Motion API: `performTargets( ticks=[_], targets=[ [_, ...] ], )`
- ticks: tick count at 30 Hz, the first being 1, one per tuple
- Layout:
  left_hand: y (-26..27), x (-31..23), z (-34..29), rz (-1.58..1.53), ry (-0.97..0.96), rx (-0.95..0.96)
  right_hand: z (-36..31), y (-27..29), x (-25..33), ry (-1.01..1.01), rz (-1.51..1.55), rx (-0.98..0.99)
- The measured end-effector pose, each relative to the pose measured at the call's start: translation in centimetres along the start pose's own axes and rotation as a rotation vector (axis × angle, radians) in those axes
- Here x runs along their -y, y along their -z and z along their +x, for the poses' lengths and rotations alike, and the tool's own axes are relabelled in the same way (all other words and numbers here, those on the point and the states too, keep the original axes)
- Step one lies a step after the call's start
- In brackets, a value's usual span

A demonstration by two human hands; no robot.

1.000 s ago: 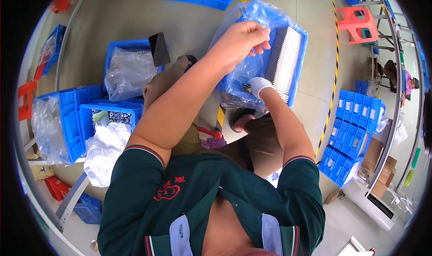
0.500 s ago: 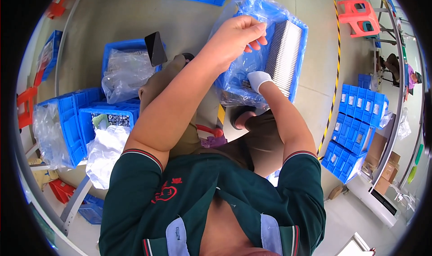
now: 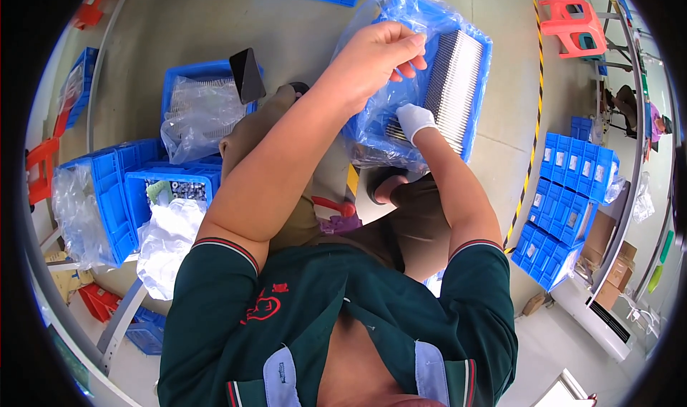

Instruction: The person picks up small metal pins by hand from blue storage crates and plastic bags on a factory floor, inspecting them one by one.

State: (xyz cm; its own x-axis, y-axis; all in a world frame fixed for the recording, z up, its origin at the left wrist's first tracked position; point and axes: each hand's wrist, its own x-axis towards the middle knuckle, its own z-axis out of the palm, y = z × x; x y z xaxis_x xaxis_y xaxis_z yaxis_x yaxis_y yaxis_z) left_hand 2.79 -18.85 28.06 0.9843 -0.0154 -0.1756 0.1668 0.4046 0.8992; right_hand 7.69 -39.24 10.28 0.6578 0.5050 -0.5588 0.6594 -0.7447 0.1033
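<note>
My bare left hand [image 3: 390,57] hangs over a blue plastic bin [image 3: 485,85] lined with clear plastic film [image 3: 358,138]. Its thumb and fingers are curled together in a pinch, and what they hold, if anything, is too small to make out. Inside the bin, my right hand [image 3: 415,123] wears a white glove. Its fingers are drawn together and point down and left, beside a short row of dark, thin parts [image 3: 393,129]; the fingertips are hidden. A long, tightly packed row of thin metallic parts [image 3: 458,85] fills the bin's right side.
On the left stands a blue bin [image 3: 170,95] of film-covered parts, with a black phone [image 3: 247,76] at its edge. Nearer is a bin of small parts [image 3: 187,191] with a white bag [image 3: 172,242]. Stacked blue bins [image 3: 565,199] and a red stool [image 3: 572,27] stand right.
My gloved right hand has moved slightly up and left within the bin, and more of the short row of parts shows beside it. The left hand stays nearly still.
</note>
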Motion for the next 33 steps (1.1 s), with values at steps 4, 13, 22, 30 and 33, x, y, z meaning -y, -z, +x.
performTargets(
  ticks=[4, 13, 22, 30, 33],
  targets=[
    [0.0, 0.1, -0.1, -0.005, 0.008, -0.003, -0.2, -0.3, 0.6, 0.039, -0.024, 0.088],
    [-0.1, -0.1, -0.3, 0.001, 0.013, -0.009, -0.2, 0.1, 0.3, 0.026, -0.058, 0.212],
    [-0.1, -0.1, -0.1, 0.004, 0.004, 0.003, 0.3, -0.4, -0.2, -0.01, 0.018, 0.098],
    [0.1, 0.0, -0.1, 0.04, 0.021, -0.006, -0.3, -0.6, -0.1, 0.05, 0.028, 0.159],
    [0.0, -0.1, -0.5, 0.041, 0.052, -0.008, -0.3, -0.6, -0.3, 0.065, 0.043, 0.154]
  ],
)
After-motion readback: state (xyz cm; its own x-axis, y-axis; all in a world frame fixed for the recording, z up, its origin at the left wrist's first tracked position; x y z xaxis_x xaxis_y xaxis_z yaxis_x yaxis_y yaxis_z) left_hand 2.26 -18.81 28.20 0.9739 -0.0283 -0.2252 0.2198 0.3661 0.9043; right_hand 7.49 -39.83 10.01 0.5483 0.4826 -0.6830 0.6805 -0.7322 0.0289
